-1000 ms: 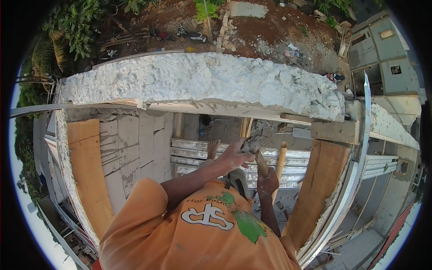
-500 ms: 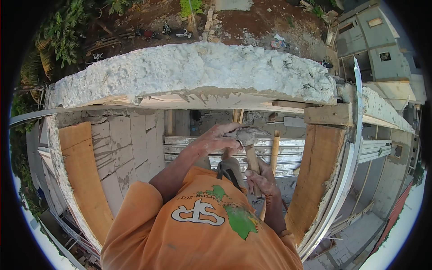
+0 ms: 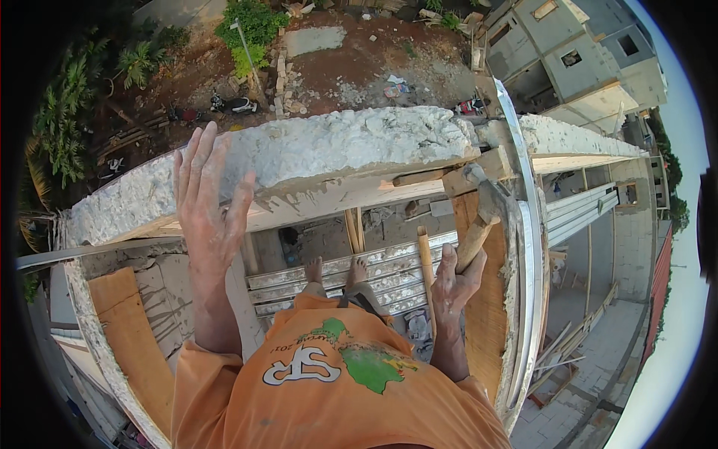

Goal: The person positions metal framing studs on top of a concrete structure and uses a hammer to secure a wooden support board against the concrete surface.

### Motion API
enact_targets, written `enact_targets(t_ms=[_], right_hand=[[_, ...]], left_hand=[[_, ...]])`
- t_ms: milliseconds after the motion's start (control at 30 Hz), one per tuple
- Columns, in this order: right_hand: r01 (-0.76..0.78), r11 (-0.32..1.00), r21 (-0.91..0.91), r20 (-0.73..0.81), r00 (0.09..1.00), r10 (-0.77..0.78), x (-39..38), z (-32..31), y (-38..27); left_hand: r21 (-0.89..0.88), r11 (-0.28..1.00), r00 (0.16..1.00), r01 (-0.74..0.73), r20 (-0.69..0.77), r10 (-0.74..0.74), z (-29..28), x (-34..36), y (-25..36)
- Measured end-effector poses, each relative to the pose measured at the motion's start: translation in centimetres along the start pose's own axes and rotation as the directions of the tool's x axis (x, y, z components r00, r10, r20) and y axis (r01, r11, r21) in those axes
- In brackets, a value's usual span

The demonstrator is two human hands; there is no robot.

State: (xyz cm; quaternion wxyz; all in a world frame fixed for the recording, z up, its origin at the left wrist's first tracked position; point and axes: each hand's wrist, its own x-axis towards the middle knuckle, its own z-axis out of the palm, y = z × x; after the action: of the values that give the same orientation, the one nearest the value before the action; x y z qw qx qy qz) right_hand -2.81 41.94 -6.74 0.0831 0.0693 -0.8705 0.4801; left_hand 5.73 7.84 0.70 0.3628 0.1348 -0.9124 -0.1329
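Observation:
My left hand (image 3: 206,213) is raised with its fingers spread and holds nothing. It appears over the left part of the rough, whitish concrete wall top (image 3: 359,142); whether the palm touches it I cannot tell. On the right, my right hand (image 3: 455,288) is wrapped round the wooden handle of a hammer (image 3: 473,243). The hammer's dusty metal head points up beside a short wooden block (image 3: 458,183) at the wall's right corner. A long metal strip (image 3: 516,142) runs just beyond the head.
Orange-brown boards (image 3: 134,337) line the opening at both sides. My bare feet (image 3: 314,269) stand on dusty metal slats (image 3: 374,269) below. A bamboo pole (image 3: 426,258) rises near the right hand. Beyond the wall lies ground far below, with a parked motorbike (image 3: 233,103).
My left hand has left the hammer's head and moved up and left, opening. My right hand has raised the hammer toward the right corner. The view has turned to the right.

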Motion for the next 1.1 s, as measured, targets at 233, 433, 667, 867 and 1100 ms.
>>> enact_targets(t_ms=[233, 433, 667, 867, 1100], right_hand=[[-0.115, 0.951, -0.287, 0.106, 0.983, 0.151, -1.2, 5.7, 5.7], [-0.205, 0.944, -0.260, 0.120, 0.963, 0.242, -2.8, 2.5, 5.3], [0.108, 0.994, 0.036, -0.272, 0.958, -0.094, -1.0, 1.2, 0.8], [0.044, 0.950, -0.310, 0.023, 0.999, -0.039, -3.7, 6.7, 8.7], [-0.065, 0.961, -0.270, 0.030, 0.997, 0.076, -2.2, 3.6, 3.4]], left_hand=[[0.181, 0.983, 0.993, 0.033, 0.104, -0.053, 2.4, -0.2, -2.7], [0.191, 0.982, 0.989, 0.000, 0.142, -0.028, 2.1, -0.6, -2.3], [0.183, 0.983, 0.991, 0.015, 0.128, -0.039, 1.9, -0.8, -2.6], [0.165, 0.986, 0.992, -0.017, 0.126, -0.004, 1.8, -0.4, -2.3], [0.163, 0.987, 0.990, -0.001, 0.137, -0.022, 1.9, -0.3, -2.5]])
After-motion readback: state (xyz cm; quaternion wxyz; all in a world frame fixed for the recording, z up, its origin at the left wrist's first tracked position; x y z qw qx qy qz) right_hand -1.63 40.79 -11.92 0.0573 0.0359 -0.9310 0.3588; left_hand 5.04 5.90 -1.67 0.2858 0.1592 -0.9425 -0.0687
